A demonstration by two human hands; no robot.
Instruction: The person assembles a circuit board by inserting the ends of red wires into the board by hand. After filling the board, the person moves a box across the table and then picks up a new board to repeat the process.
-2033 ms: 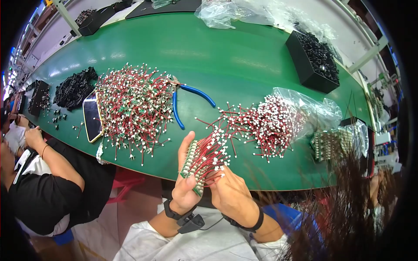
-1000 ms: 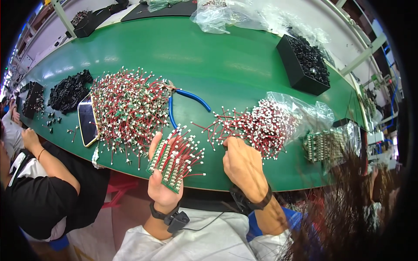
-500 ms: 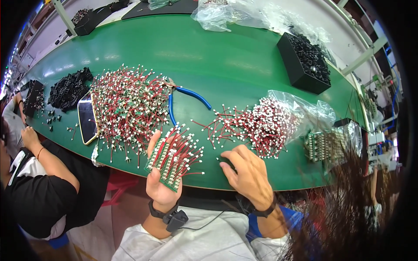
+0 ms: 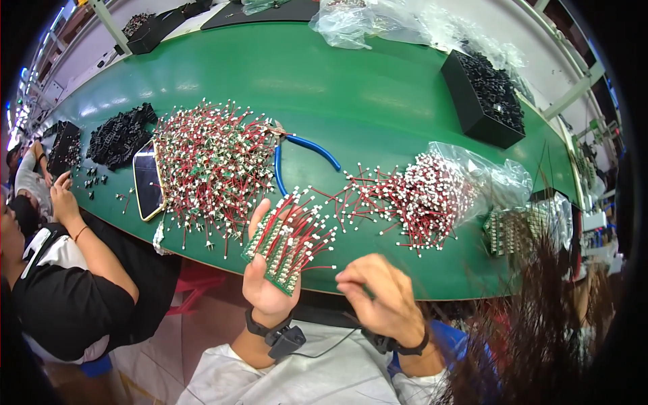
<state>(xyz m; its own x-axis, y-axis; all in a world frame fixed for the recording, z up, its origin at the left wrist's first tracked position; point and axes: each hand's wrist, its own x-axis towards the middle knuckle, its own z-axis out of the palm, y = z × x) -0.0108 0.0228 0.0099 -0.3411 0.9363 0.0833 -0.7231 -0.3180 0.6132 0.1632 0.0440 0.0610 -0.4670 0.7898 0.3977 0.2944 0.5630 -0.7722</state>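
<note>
My left hand (image 4: 265, 290) grips the edges of a green circuit board panel (image 4: 275, 251), tilted up off the bench. Rows of small white connectors and red wires with white plug ends stand out from its face. Just right of the panel, my right hand (image 4: 381, 297) is closed, thumb and index fingertips together. Whatever lies between those fingertips is too small to make out. One red wire from the panel reaches close to them. Behind the right hand spreads a pile of red wires with white plugs (image 4: 428, 202), spilling from a clear plastic bag (image 4: 496, 177).
Left of the panel lies a heap of small wired boards (image 4: 212, 169), with blue-handled pliers (image 4: 314, 148) and a phone (image 4: 148, 181) beside it. Black parts fill a box (image 4: 482, 101) at the back right. More panels (image 4: 516, 226) sit at the right. A co-worker (image 4: 81, 283) sits at the left.
My right hand has moved back toward me and its fingers have come together. My left hand still holds the panel. The whole view has shifted slightly, and the co-worker's hand has risen.
</note>
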